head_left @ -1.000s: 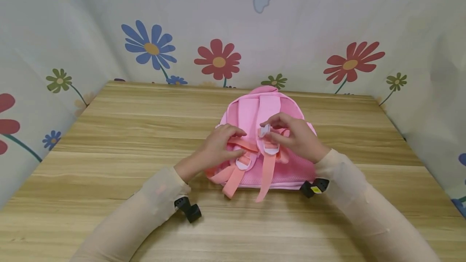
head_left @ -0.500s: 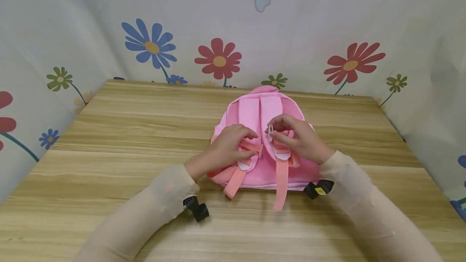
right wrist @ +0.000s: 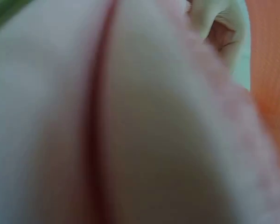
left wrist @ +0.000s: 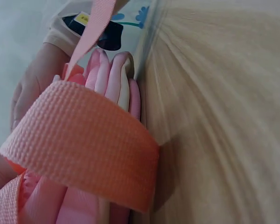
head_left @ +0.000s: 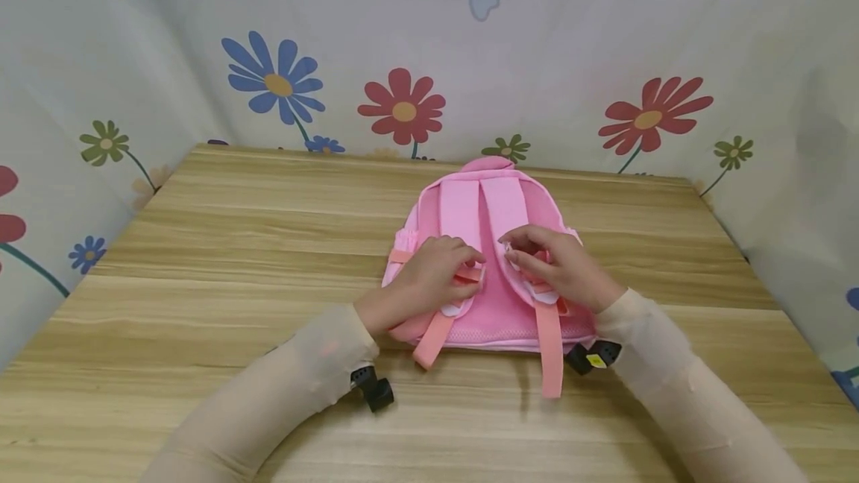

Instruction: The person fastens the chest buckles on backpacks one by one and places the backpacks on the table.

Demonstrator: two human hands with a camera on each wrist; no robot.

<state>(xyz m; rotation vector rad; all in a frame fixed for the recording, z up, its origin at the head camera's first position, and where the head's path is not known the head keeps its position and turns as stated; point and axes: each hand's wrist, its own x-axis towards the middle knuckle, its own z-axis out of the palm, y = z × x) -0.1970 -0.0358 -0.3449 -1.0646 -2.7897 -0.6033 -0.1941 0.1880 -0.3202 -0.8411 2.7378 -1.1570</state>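
Note:
A pink backpack point(head_left: 495, 315) leans with its strap side toward me on the table. My left hand point(head_left: 432, 274) pinches the end of an orange webbing strap, where a white buckle piece point(head_left: 482, 274) shows at the fingertips. Across a small gap, my right hand point(head_left: 560, 259) pinches another small white buckle piece point(head_left: 507, 247) between thumb and fingers, over the right shoulder strap point(head_left: 505, 207). In the left wrist view orange webbing point(left wrist: 84, 144) fills the foreground, with the right hand point(left wrist: 35, 86) behind it. Blurred pink fabric covers most of the right wrist view.
An orange strap tail point(head_left: 550, 356) hangs past the bag's lower edge onto the wooden table point(head_left: 268, 244); a second, shorter tail point(head_left: 432, 341) lies to its left. Flower-printed curtain point(head_left: 537, 58) encloses the back and sides. Each wrist carries a black camera point(head_left: 372, 388).
Both hands have shifted right. The right hand's buckle piece has moved right and turned, its shoulder strap and tail swinging along. The left fingers have closed onto the orange strap end.

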